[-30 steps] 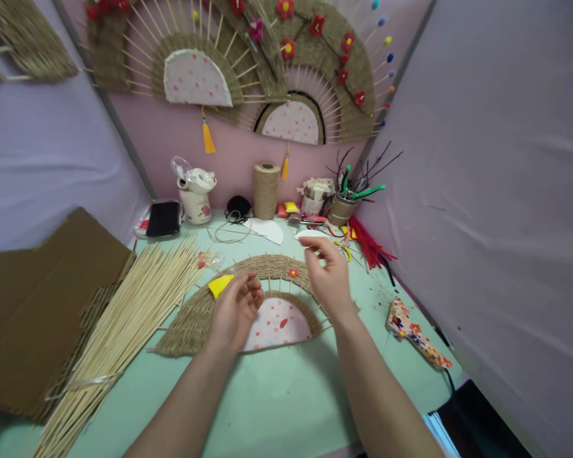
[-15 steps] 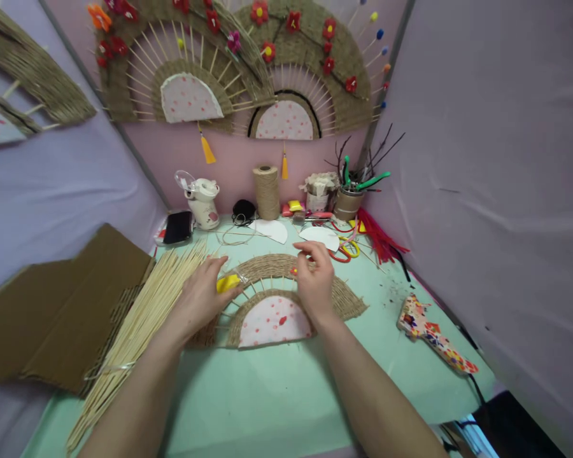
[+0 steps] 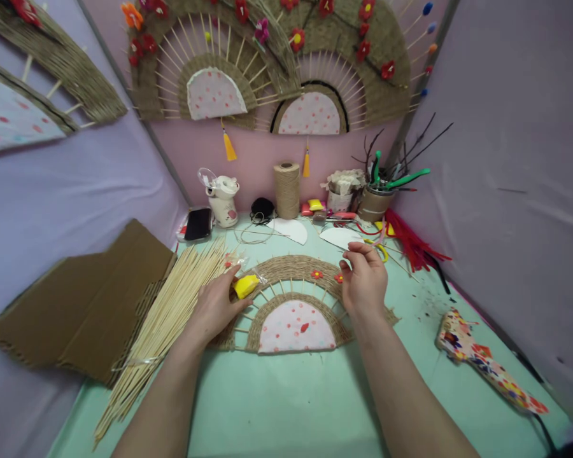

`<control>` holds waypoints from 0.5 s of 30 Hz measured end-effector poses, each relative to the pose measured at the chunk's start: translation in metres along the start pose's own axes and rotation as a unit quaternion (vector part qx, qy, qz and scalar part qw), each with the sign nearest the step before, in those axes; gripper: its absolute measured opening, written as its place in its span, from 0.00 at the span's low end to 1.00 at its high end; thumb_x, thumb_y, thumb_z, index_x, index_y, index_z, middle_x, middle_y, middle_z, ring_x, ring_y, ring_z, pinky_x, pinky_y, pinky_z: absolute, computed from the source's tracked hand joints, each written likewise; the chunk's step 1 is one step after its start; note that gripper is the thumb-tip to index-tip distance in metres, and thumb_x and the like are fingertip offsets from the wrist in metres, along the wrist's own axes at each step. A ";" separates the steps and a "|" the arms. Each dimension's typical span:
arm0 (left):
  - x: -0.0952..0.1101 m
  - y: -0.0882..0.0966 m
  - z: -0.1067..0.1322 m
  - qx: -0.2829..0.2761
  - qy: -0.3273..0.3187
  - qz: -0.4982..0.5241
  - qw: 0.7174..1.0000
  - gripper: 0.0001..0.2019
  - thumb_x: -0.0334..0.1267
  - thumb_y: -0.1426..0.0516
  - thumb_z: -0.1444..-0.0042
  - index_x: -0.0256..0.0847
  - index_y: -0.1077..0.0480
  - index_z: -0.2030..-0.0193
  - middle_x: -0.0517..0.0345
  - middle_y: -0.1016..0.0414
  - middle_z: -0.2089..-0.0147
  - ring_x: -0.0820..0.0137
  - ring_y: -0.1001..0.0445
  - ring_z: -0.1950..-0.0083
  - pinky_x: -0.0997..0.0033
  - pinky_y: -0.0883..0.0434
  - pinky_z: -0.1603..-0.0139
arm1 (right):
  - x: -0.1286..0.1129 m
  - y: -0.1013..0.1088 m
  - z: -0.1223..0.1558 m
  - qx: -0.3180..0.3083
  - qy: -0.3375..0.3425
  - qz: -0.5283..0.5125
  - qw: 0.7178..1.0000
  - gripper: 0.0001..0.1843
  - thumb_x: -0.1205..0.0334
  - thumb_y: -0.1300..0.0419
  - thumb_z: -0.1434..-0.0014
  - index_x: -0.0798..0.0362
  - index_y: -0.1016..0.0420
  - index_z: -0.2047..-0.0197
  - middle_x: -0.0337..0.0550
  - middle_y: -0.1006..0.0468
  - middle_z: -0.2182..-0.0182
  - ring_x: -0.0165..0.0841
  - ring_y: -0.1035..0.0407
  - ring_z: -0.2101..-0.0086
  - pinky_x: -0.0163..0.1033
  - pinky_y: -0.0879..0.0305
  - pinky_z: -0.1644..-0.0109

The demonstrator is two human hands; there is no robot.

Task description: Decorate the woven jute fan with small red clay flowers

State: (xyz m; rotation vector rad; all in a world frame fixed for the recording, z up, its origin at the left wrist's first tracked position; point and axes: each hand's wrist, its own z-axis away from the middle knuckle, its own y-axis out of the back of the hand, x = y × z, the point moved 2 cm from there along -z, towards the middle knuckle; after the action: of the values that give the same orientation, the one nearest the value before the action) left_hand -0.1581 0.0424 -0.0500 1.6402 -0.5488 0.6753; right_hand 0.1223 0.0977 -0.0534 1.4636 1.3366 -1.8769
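A half-round woven jute fan (image 3: 293,270) with wooden spokes and a pink spotted fabric centre (image 3: 295,327) lies flat on the mint green table (image 3: 286,407). Two small red flowers (image 3: 316,274) sit on its outer band. My left hand (image 3: 217,304) rests on the fan's left side and holds a small yellow pack (image 3: 246,285) in clear wrap. My right hand (image 3: 364,280) hovers over the fan's right side, fingers curled in a pinch near a red flower; what they pinch is too small to make out.
A bundle of bamboo skewers (image 3: 167,318) and brown cardboard (image 3: 81,305) lie left. A patterned glue gun (image 3: 487,366) lies right. Along the back stand a twine spool (image 3: 286,189), a small white appliance (image 3: 222,198), a phone (image 3: 198,222), a tool cup (image 3: 375,202) and red pipe cleaners (image 3: 413,245).
My left hand lowered onto the fan's left side with the yellow pack. My right hand came down to the band, then shifted right; a second red flower now sits on it.
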 end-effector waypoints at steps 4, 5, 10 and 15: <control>-0.002 0.000 0.000 -0.004 0.016 0.026 1.000 0.36 0.42 0.31 0.61 0.50 0.30 0.41 0.49 0.22 0.51 0.46 0.29 0.43 0.50 0.41 0.38 | 0.003 -0.004 0.005 -0.012 -0.023 -0.004 1.000 0.10 0.62 0.40 0.60 0.51 0.28 0.69 0.32 0.31 0.74 0.24 0.37 0.73 0.30 0.39 0.69; -0.002 0.000 0.001 -0.003 0.016 0.025 1.000 0.36 0.41 0.31 0.61 0.49 0.30 0.41 0.49 0.22 0.51 0.47 0.29 0.44 0.50 0.40 0.39 | 0.004 -0.006 0.007 -0.020 -0.029 -0.001 0.999 0.10 0.62 0.40 0.60 0.51 0.28 0.69 0.32 0.31 0.75 0.24 0.37 0.73 0.30 0.39 0.70; 0.001 -0.002 0.002 0.030 0.032 0.101 0.994 0.32 0.36 0.30 0.64 0.49 0.26 0.47 0.51 0.22 0.53 0.52 0.27 0.45 0.56 0.35 0.41 | 0.011 -0.011 0.017 -0.088 -0.052 0.033 0.994 0.09 0.63 0.40 0.56 0.52 0.26 0.68 0.32 0.30 0.77 0.26 0.38 0.75 0.32 0.41 0.72; 0.008 -0.007 0.002 0.023 0.007 0.183 0.983 0.28 0.34 0.34 0.55 0.49 0.28 0.44 0.53 0.25 0.44 0.61 0.26 0.46 0.62 0.31 0.43 | 0.006 -0.017 0.033 -0.211 0.052 0.169 0.962 0.08 0.61 0.41 0.46 0.52 0.24 0.63 0.39 0.25 0.69 0.31 0.32 0.68 0.36 0.36 0.64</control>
State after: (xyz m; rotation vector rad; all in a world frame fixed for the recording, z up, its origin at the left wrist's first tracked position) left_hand -0.1472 0.0413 -0.0492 1.5889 -0.8414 0.9743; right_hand 0.0905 0.0785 -0.0521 1.4634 1.3297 -1.2281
